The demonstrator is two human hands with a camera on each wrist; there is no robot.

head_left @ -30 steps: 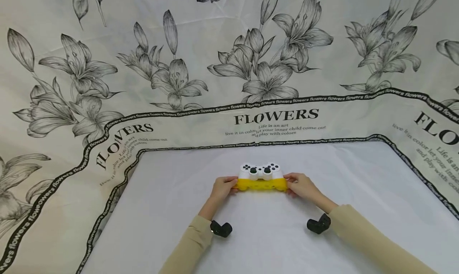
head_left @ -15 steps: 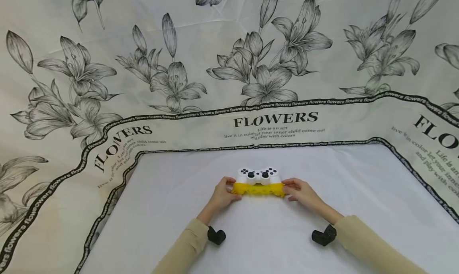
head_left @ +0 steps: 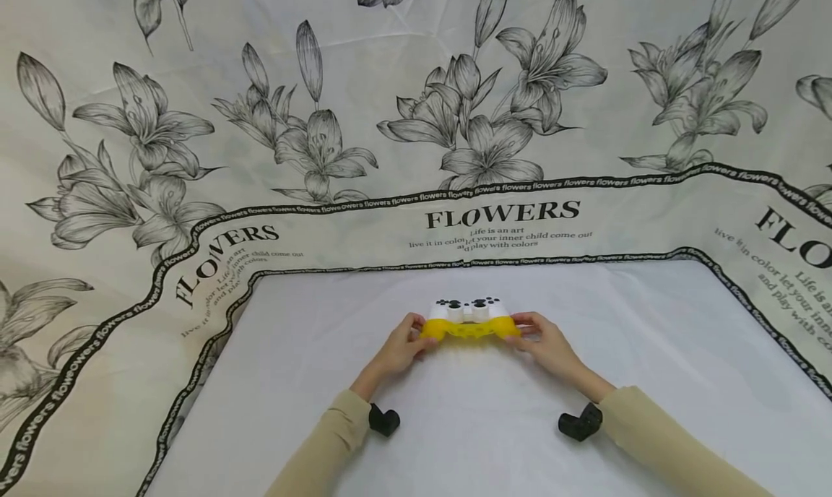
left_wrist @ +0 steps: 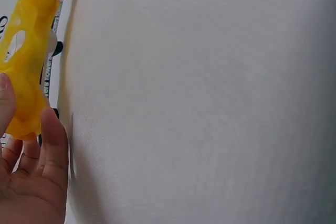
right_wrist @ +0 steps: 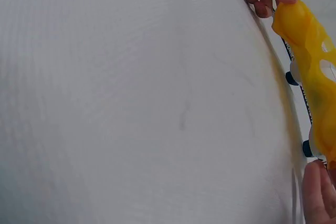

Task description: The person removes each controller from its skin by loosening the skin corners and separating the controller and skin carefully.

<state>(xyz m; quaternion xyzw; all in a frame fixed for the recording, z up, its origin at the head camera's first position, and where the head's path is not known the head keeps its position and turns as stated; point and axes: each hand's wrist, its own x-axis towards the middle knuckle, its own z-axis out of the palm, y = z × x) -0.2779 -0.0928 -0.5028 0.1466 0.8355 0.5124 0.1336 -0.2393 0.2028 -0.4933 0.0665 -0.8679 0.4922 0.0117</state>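
A white game controller (head_left: 479, 313) with black sticks and buttons is held up near the middle of the head view. A soft yellow cover (head_left: 471, 330) lies over its near part, including both grips; the buttons and sticks stay bare. My left hand (head_left: 401, 345) pinches the covered left end between thumb and fingers, while my right hand (head_left: 547, 345) pinches the right end. In the left wrist view the yellow cover (left_wrist: 32, 72) shows openings, with the left thumb on its face. The right wrist view shows the cover (right_wrist: 296, 27) from the other side, partly cut off.
White cloth (head_left: 481, 425) covers the table. Behind it rises a floral-printed curtain (head_left: 325, 240) with a black lettered border. Black wrist-worn devices (head_left: 385, 419) sit by both sleeves, close above the cloth.
The controller has tipped, so its button face looks more foreshortened and the yellow cover's openings show more. Both hands lowered slightly, then rose again with it, keeping hold of both ends.
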